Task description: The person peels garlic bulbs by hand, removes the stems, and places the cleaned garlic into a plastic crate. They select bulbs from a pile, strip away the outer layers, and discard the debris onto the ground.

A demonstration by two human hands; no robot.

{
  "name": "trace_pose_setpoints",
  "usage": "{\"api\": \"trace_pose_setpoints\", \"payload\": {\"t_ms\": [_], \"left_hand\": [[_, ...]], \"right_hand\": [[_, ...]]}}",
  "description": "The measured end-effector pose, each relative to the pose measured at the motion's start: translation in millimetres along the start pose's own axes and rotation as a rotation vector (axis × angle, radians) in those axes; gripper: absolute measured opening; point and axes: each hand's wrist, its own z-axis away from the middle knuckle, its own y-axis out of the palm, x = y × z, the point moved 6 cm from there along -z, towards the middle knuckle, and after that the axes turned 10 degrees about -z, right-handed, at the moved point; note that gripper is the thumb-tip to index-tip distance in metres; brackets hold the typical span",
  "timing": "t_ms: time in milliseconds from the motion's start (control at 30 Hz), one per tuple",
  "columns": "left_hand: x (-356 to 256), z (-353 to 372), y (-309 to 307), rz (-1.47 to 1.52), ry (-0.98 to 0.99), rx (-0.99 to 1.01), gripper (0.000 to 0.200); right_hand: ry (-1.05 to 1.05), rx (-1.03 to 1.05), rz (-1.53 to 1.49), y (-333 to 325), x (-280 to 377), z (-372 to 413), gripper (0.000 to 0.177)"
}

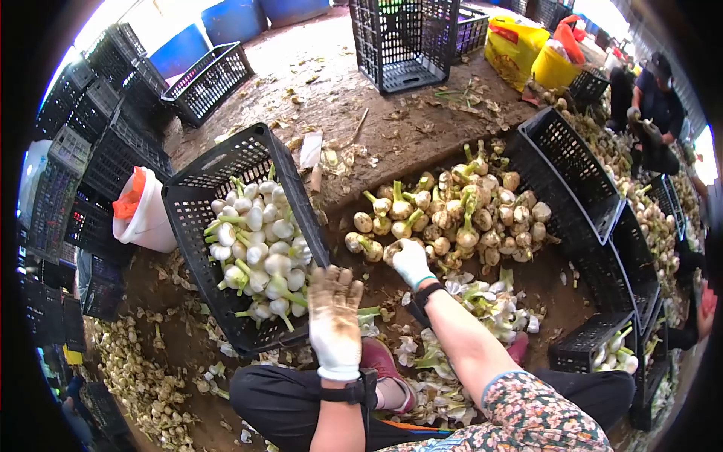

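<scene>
My left hand [335, 324], in a white glove soiled brown at the fingers, is held up beside the near right edge of a black crate [301, 203]. Its fingers are stretched out and nothing shows in it. White, cleaned garlic bulbs [263, 241] with short green stems lie in that crate. At the near edge of a heap of brown-skinned garlic [459, 203], my gloved right hand [410, 264] has its fingers curled around a garlic bulb, mostly hidden. Peeled garlic skins [482, 309] lie below my right wrist.
Black crates [580, 173] line the right of the heap. A cleaver-like blade with a wooden handle [313, 160] lies behind the left crate. A white bucket [147, 215] stands left, near loose garlic [143, 369]. A co-worker [655, 105] sits at far right.
</scene>
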Motion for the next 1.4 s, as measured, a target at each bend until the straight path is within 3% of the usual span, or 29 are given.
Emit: {"api": "trace_pose_setpoints", "payload": {"t_ms": [33, 100, 133, 233, 300, 333, 367, 433, 467, 633, 833, 900, 933, 1100, 1167, 1300, 1400], "left_hand": [[14, 5, -6, -0.193, -0.026, -0.098, 0.049], [45, 8, -13, -0.597, -0.049, -0.068, 0.065], [49, 14, 1, -0.751, -0.028, -0.031, 0.071], [63, 28, 35, -0.689, -0.158, 0.319, 0.076], [70, 39, 49, -0.628, -0.198, 0.339, 0.078], [71, 43, 53, -0.633, -0.131, 0.335, 0.078], [69, 48, 58, -0.639, -0.066, 0.331, 0.078], [68, 61, 71, -0.572, -0.107, 0.332, 0.076], [70, 65, 74, -0.579, -0.075, 0.367, 0.076], [62, 92, 91, -0.598, -0.025, 0.438, 0.074], [57, 123, 124, -0.711, 0.117, 0.583, 0.076], [57, 133, 133, -0.656, 0.081, 0.614, 0.075], [56, 136, 136, -0.584, 0.009, 0.619, 0.074], [55, 155, 154, -0.566, 0.016, 0.676, 0.072], [52, 165, 165, -0.813, 0.223, 0.729, 0.074], [57, 171, 168, -0.642, 0.070, 0.733, 0.073], [51, 173, 172, -0.661, 0.102, 0.728, 0.075]], "right_hand": [[-0.097, -0.075, -0.046, -12, 3, 8, 0.023], [0.197, 0.181, -0.559, -49, 34, 52, 0.018], [0.211, 0.218, -0.713, -67, 47, 72, 0.021], [0.176, 0.342, -1.015, -108, 71, 128, 0.034], [0.133, 0.369, -1.250, -125, 90, 153, 0.038], [0.080, 0.252, -1.111, -132, 102, 165, 0.040], [0.179, 0.204, -0.992, -127, 87, 167, 0.037], [-0.013, 0.154, -0.874, -125, 96, 186, 0.033], [0.068, 0.144, -1.035, -126, 94, 194, 0.034], [0.024, 0.257, -1.227, -152, 93, 234, 0.036], [-0.045, 0.152, -1.210, -190, 106, 272, 0.032], [-0.100, 0.036, -1.018, -197, 104, 277, 0.030], [-0.106, 0.072, -1.117, -198, 104, 279, 0.029], [-0.117, 0.124, -1.283, -219, 107, 301, 0.029], [-0.280, -0.005, -0.994, -235, 112, 310, 0.030], [-0.221, 0.067, -1.157, -233, 103, 315, 0.031], [-0.226, 0.091, -1.266, -230, 91, 309, 0.033]]}}
